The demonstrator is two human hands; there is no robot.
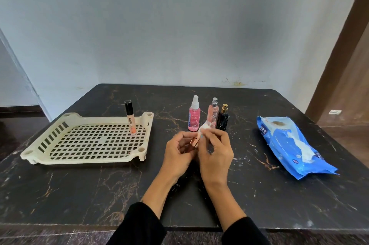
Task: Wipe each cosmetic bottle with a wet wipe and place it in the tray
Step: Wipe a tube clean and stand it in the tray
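My left hand (178, 151) grips a small copper-coloured cosmetic tube (194, 141) over the middle of the table. My right hand (216, 151) pinches a white wet wipe (205, 127) against the tube's top. A cream perforated tray (89, 140) lies at the left, and a lip gloss (130, 117) with a black cap stands upright in its far right corner. Just beyond my hands stand three spray bottles: a pink one (194, 115), a pale pink one (213, 113) and a black one (223, 117); their bases are partly hidden by the wipe and my fingers.
A blue wet-wipe pack (289, 144) lies at the right with a wipe sticking out of its opening. The dark marble table (79, 194) ends at a front edge near my sleeves. A wall stands behind the table.
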